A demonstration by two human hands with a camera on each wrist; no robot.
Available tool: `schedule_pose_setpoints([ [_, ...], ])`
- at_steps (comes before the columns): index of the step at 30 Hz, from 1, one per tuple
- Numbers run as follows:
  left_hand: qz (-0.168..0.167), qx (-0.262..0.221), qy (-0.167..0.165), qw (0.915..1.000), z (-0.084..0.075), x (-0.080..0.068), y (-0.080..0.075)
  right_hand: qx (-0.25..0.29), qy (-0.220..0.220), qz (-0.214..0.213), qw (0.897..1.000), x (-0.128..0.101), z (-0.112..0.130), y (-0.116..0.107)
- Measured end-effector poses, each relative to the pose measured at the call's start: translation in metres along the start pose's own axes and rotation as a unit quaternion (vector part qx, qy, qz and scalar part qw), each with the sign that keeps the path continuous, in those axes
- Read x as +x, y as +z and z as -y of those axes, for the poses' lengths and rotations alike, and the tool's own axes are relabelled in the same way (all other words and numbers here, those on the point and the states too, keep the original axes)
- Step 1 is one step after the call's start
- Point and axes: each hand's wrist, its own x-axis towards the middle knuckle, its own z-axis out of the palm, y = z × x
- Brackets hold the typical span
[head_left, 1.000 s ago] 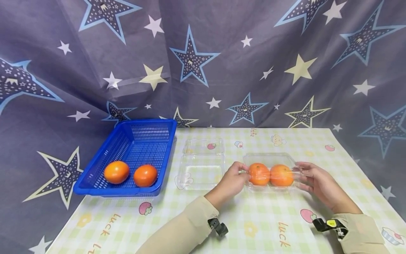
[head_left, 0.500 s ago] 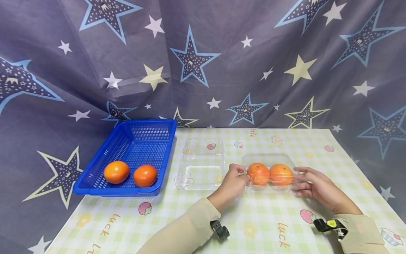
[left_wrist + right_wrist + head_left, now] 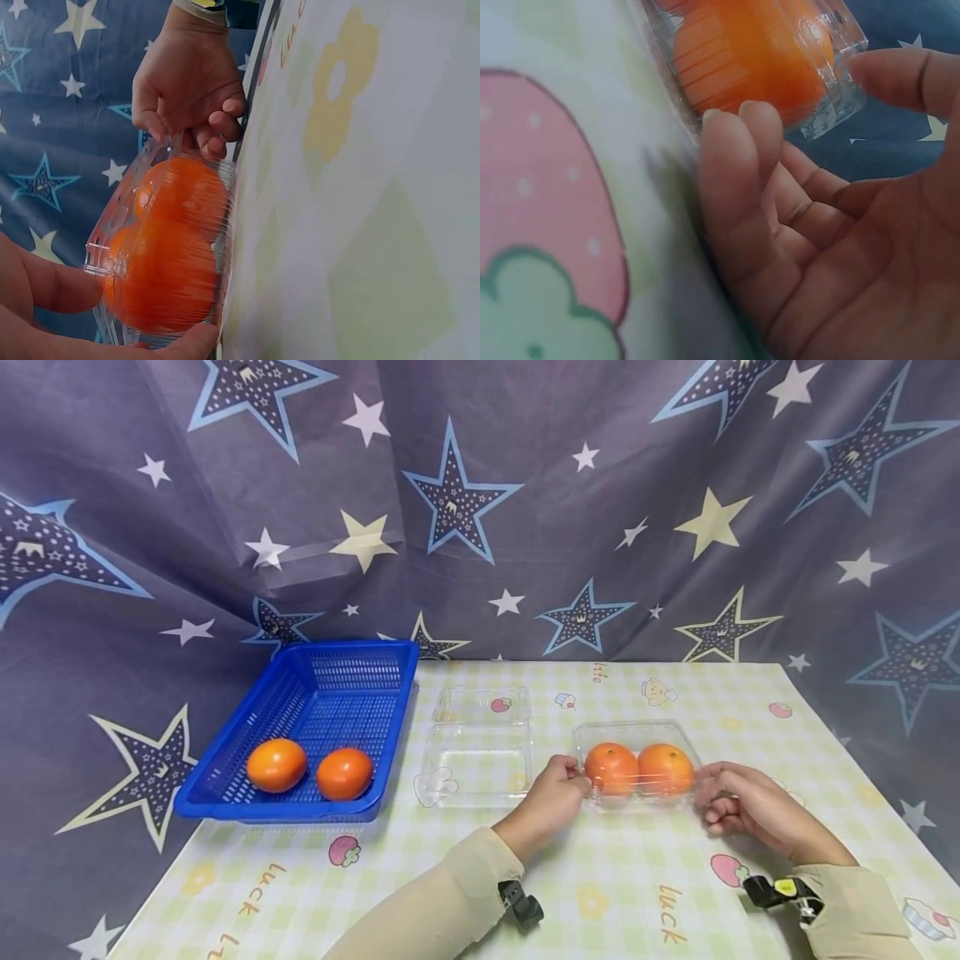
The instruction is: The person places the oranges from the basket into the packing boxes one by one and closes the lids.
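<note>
Checked tabletop (image 3: 641, 856) carries the clear box (image 3: 637, 805), long axis running left to right; left hand (image 3: 549, 800) pinches its left end, right hand (image 3: 765, 811), half-curled, touches its right end, hold unclear.

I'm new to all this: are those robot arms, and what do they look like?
They are a person's. The left hand and right hand are bare, with no gloves. Both arms wear long, plain beige sleeves. A small black device sits at the left cuff; another, with a bright yellow patch, sits at the right. No cables show.
</note>
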Motion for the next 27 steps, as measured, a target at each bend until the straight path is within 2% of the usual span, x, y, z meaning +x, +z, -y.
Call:
schedule_pose_setpoints([
  [5, 0.019, -0.015, -0.008, 0.9997, 0.0009, -0.0014, 0.0001, -0.031, -0.004, 0.009, 0.999, -0.0006, -0.0026, -0.0016],
  [10, 0.032, -0.041, -0.016, 0.9985, 0.0015, -0.0006, 0.0005, -0.064, 0.008, -0.015, 0.998, -0.0005, -0.0014, -0.0013],
  [15, 0.047, -0.07, -0.023, 0.9961, 0.0022, 0.0008, 0.0015, -0.072, -0.006, -0.011, 0.997, -0.0008, -0.0001, -0.0011],
  [20, 0.055, -0.074, -0.034, 0.9952, 0.0032, 0.0008, 0.0015, -0.066, -0.014, 0.004, 0.998, -0.0023, -0.0002, -0.0017],
  [25, 0.099, -0.117, -0.075, 0.9853, 0.0022, 0.0015, 0.0008, -0.056, -0.009, 0.0, 0.998, -0.002, -0.0009, -0.0022],
  [27, 0.123, -0.115, -0.089, 0.9817, 0.001, 0.0009, 0.001, -0.055, -0.011, 0.0, 0.998, -0.0016, -0.0016, -0.0024],
])
